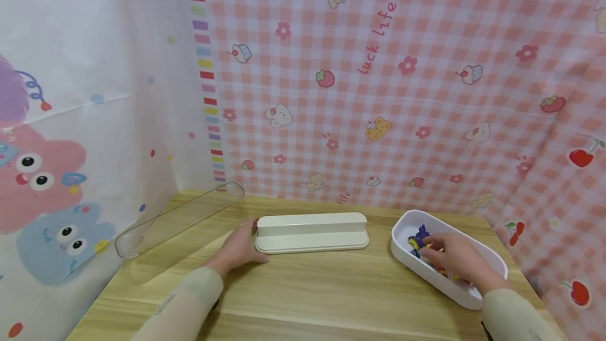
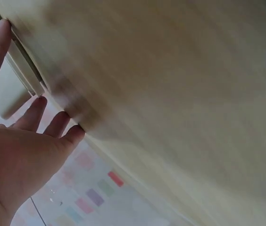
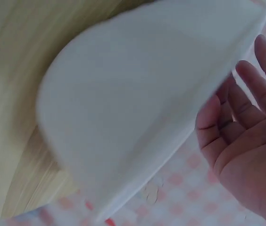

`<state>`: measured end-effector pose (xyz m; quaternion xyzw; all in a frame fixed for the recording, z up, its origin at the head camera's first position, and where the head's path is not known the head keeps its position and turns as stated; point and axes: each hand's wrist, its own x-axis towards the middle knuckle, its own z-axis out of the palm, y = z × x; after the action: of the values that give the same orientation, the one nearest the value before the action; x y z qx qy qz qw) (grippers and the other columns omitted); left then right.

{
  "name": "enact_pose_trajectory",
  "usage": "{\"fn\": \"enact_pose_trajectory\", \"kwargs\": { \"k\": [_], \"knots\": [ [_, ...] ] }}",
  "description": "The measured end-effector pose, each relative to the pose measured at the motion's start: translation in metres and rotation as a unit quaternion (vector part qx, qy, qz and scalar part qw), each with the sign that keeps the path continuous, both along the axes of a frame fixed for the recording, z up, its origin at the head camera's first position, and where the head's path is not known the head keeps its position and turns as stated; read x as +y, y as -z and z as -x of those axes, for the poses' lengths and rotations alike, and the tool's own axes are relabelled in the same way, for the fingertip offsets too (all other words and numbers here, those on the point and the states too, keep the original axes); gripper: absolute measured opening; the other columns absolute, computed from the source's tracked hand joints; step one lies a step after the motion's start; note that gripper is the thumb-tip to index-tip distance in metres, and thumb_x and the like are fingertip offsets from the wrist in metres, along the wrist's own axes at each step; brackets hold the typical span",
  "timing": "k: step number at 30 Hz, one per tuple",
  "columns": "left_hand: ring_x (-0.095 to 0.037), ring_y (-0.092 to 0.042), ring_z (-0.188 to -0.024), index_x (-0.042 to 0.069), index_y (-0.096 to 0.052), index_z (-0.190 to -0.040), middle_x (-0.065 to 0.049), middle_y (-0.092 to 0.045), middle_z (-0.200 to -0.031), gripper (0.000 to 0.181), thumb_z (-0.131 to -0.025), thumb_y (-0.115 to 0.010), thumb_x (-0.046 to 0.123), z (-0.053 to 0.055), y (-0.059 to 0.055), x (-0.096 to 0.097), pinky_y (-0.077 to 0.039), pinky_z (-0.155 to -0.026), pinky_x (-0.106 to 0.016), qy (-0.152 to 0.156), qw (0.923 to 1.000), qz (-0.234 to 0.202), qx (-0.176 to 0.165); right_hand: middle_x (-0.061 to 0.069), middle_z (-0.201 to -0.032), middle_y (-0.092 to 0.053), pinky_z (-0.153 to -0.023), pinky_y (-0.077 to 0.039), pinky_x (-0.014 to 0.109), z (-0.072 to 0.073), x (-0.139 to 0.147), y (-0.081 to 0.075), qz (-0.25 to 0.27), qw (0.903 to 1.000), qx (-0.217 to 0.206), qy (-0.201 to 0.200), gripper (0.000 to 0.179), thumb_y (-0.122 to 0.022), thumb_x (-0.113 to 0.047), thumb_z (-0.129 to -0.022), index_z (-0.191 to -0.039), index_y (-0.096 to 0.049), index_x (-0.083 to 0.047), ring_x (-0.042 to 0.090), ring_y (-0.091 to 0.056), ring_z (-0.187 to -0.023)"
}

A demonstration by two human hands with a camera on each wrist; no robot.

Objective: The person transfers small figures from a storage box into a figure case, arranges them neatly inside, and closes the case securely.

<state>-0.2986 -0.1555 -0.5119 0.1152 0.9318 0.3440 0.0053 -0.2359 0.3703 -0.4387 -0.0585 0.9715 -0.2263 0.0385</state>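
Observation:
My left hand (image 1: pixel 240 246) is at the left end of a long off-white stepped base (image 1: pixel 307 243), thumb along its front edge and fingertips by its back corner. In the left wrist view the fingers of my left hand (image 2: pixel 24 150) look stretched out, their tips against the base and tabletop. My right hand (image 1: pixel 459 257) reaches into a white oblong tub (image 1: pixel 494 262) over several small colourful pieces. A dark blue one (image 1: pixel 423 233) shows past the fingertips. Loosely bent fingers of my right hand (image 3: pixel 246 132) appear in the right wrist view with nothing visible between them; the pieces are hidden there.
A clear plastic cover (image 1: pixel 124 246) with rounded ends lies at the left of the wooden table (image 1: pixel 303 299). A white printed sheet (image 1: pixel 118 136) hangs on the left, and a pink checked cloth (image 1: pixel 350 109) hangs close behind the table and along its right side.

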Motion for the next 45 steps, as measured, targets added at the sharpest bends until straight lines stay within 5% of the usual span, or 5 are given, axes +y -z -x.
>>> {"fn": "enact_pose_trajectory", "kwargs": {
  "k": [10,15,24,36,45],
  "knots": [
    [-0.035,-0.063,-0.126,-0.004,-0.044,-0.155,-0.022,-0.065,-0.140,0.111,-0.066,-0.105,0.021,0.003,-0.002,0.009,-0.050,-0.114,-0.052,-0.011,0.9994,-0.023,-0.022,0.014,-0.111,-0.079,-0.076,-0.057,0.044,0.021,-0.017,0.005,-0.092,0.9945,-0.036,0.035,0.038,-0.080,-0.043,-0.093,-0.109,-0.081,-0.008,0.020,-0.066,-0.087],
    [-0.033,-0.064,-0.124,-0.001,-0.045,-0.155,-0.020,-0.066,-0.140,0.107,-0.068,-0.104,0.021,0.003,-0.003,0.009,-0.051,-0.113,-0.051,-0.012,0.9991,-0.026,-0.032,0.011,-0.099,-0.078,-0.073,-0.054,0.039,0.022,-0.020,0.009,-0.090,0.9951,-0.037,0.019,0.022,-0.081,-0.026,-0.091,-0.102,-0.082,-0.007,0.019,-0.061,-0.082],
    [-0.033,-0.063,-0.126,0.001,-0.046,-0.156,-0.019,-0.066,-0.142,0.106,-0.068,-0.103,0.019,0.001,-0.004,0.005,-0.050,-0.114,-0.053,-0.017,0.9988,-0.028,-0.038,0.006,-0.092,-0.082,-0.082,-0.062,0.041,0.025,-0.025,0.014,-0.064,0.9949,0.044,-0.064,0.011,-0.082,-0.001,-0.088,-0.098,-0.083,-0.006,0.020,-0.075,-0.090],
    [-0.033,-0.063,-0.129,0.002,-0.048,-0.155,-0.018,-0.065,-0.145,0.104,-0.069,-0.103,0.019,0.003,-0.001,0.005,-0.050,-0.115,-0.052,-0.010,0.9992,-0.025,-0.028,0.000,-0.087,-0.076,-0.078,-0.055,0.037,0.026,-0.026,0.019,-0.063,0.9972,0.028,-0.030,0.008,-0.081,-0.004,-0.088,-0.087,-0.077,-0.011,0.015,-0.061,-0.083],
    [-0.033,-0.062,-0.132,0.003,-0.047,-0.157,-0.018,-0.065,-0.146,0.105,-0.069,-0.103,0.021,0.007,0.002,0.007,-0.049,-0.117,-0.051,-0.006,0.9994,-0.019,-0.027,0.010,-0.096,-0.078,-0.092,-0.060,0.054,0.029,-0.026,0.021,-0.060,0.9979,0.019,-0.016,0.007,-0.081,-0.002,-0.089,-0.096,-0.079,-0.003,0.023,-0.068,-0.092]
  ]
}}
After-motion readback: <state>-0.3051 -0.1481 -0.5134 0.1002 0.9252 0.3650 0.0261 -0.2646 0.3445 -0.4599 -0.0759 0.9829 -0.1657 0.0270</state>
